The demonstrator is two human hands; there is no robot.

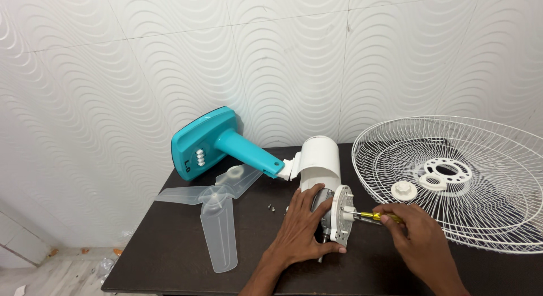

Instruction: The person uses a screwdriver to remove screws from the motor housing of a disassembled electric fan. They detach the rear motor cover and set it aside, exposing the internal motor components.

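Observation:
A fan body lies on the dark table [169, 245]: a teal base [199, 142] with a teal neck, a white motor housing [320, 162] and a white front plate [341, 214]. My left hand [303, 227] wraps around the motor just behind the plate. My right hand [416, 231] grips a yellow-handled screwdriver [374, 216], its tip against the front plate.
A clear plastic fan blade [218, 217] lies left of the motor, with two small screws [271, 206] beside it. A white wire grille [469, 177] rests at the right, holding a white ring [447, 171] and a white nut [404, 191]. A white textured wall stands behind.

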